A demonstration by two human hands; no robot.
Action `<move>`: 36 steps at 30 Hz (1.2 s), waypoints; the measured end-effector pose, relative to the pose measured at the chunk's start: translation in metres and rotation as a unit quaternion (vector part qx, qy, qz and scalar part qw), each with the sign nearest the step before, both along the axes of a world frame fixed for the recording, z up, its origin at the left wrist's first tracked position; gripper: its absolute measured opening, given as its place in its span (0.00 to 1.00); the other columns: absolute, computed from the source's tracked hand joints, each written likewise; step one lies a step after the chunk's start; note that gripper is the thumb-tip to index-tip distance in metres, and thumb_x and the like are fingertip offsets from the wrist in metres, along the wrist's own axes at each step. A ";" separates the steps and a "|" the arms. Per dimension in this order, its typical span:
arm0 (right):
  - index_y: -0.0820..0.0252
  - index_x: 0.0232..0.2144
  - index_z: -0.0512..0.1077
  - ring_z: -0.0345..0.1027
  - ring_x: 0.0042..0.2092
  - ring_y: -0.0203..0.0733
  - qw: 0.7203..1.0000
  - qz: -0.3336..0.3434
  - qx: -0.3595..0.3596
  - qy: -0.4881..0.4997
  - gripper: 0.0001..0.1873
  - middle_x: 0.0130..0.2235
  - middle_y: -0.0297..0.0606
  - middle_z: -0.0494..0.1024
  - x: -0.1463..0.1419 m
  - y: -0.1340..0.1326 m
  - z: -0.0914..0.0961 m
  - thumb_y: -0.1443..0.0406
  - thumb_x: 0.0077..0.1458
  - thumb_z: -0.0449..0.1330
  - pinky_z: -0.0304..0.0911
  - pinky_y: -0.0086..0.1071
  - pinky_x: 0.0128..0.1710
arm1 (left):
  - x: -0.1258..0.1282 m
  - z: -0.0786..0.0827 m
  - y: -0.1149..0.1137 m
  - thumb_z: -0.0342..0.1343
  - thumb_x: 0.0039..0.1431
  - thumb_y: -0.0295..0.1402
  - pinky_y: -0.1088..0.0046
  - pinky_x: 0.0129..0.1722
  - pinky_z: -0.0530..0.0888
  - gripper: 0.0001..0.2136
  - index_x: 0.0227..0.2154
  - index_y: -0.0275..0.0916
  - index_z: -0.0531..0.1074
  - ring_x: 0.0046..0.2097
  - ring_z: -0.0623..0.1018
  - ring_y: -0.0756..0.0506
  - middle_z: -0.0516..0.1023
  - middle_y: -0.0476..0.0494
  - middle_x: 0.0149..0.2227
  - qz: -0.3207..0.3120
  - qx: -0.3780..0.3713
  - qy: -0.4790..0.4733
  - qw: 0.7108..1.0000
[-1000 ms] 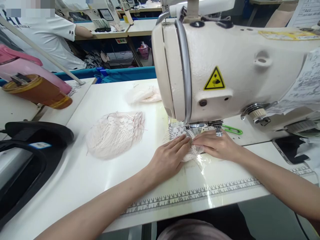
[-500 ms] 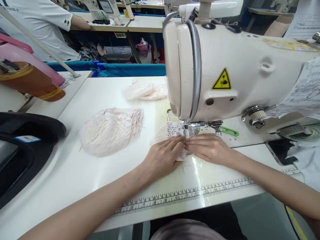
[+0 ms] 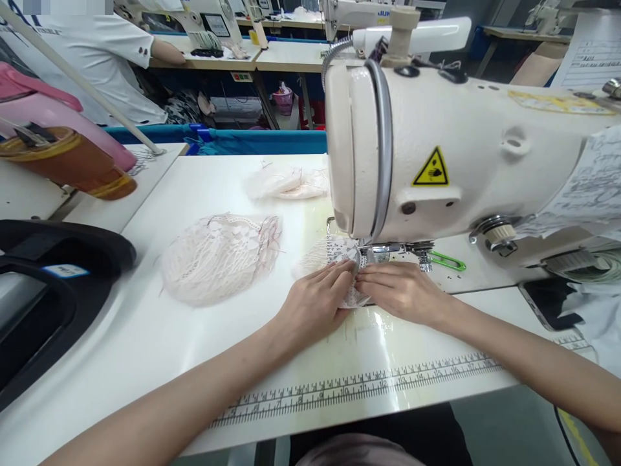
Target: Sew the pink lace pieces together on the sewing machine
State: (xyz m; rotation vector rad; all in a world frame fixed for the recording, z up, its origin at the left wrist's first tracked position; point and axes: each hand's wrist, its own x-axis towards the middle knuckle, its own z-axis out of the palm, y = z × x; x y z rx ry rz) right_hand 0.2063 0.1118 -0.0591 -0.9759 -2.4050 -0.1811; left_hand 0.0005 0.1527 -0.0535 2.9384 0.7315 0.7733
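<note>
Beyond the sewing machine (image 3: 466,142), a co-worker in a white shirt (image 3: 92,71) is near another bench, and before the machine runs your white table (image 3: 233,362), a printed ruler (image 3: 349,388) along its front. You seem to be midway with the lace piece (image 3: 339,246): its far part lies at the machine's needle end, its near part toward you, and how much is stitched I cannot tell. Left of the machine lie a rounded lace panel (image 3: 223,259) and a pale bundle (image 3: 286,184), both clear of your hands, finished or waiting, I cannot say. That lace piece lies right under the fingers of your left hand (image 3: 310,298), which press down side by side, and at the fingertips of your right hand (image 3: 405,291), held together; whether either pinches the cloth is hidden
</note>
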 end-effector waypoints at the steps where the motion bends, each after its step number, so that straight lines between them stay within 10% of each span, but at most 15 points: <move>1: 0.63 0.40 0.74 0.72 0.49 0.42 1.000 -0.003 0.000 0.003 0.10 0.42 0.39 0.80 0.001 0.000 0.000 0.73 0.59 0.54 0.75 0.36 0.43 | 0.000 0.000 0.000 0.49 0.58 0.27 0.65 0.48 0.78 0.06 0.37 0.34 0.68 0.51 0.77 0.41 0.76 0.34 0.50 0.001 0.002 -0.002 1.000; 36: 0.62 0.39 0.75 0.75 0.42 0.41 0.996 -0.079 0.015 -0.050 0.14 0.45 0.37 0.80 0.016 0.008 0.008 0.74 0.59 0.50 0.72 0.36 0.39 | 0.005 -0.006 0.002 0.46 0.63 0.32 0.57 0.54 0.74 0.19 0.54 0.32 0.68 0.58 0.70 0.38 0.70 0.34 0.56 0.003 0.031 0.039 0.999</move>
